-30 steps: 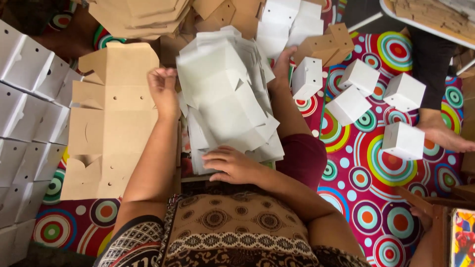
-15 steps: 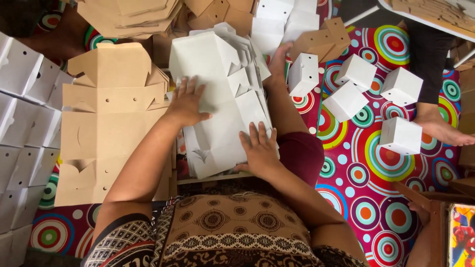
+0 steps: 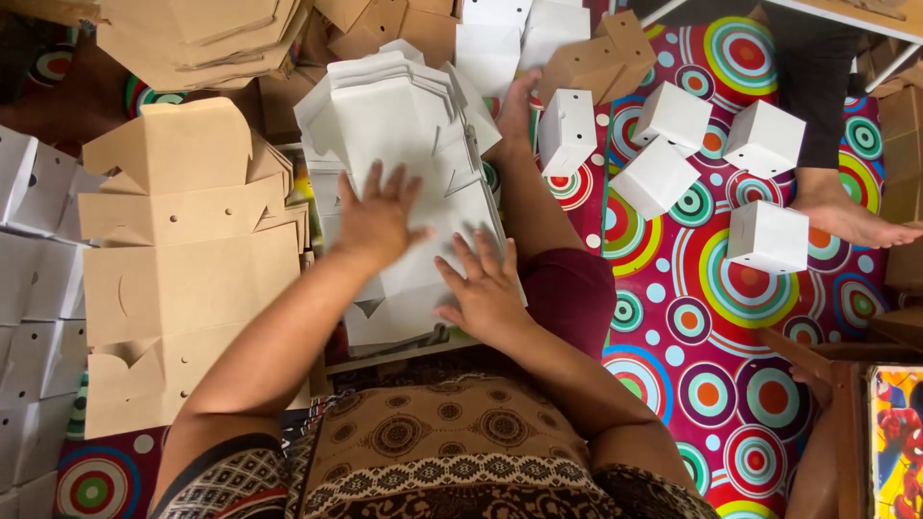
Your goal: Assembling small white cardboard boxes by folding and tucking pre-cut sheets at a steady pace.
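both hands lie flat on a stack of white flat box blanks [image 3: 404,163] in the upper middle of the frame. the left hand [image 3: 377,217] rests on the middle of the top sheet with its fingers spread wide, palm down, gripping nothing. the right hand [image 3: 486,288] presses on the lower right part of the same stack, fingers also spread and laid flat, pinching nothing. the sheets in the stack are fanned slightly, their edges showing along the top and right side.

just to the left of the white stack sits a stack of brown flat box blanks [image 3: 183,269], filling the middle left of the frame. more brown cardboard blanks [image 3: 192,38] lie heaped at the upper left. along the far left edge stand rows of folded white boxes [image 3: 29,279].

to the right, five assembled white boxes [image 3: 766,235] lie scattered on a mat with bright coloured circles [image 3: 711,317], well apart from the hands. another person's bare foot [image 3: 851,216] stands on the mat at the right edge, just beside one of these boxes. the person's own knee in dark red cloth [image 3: 567,293] lies just right of the right hand.
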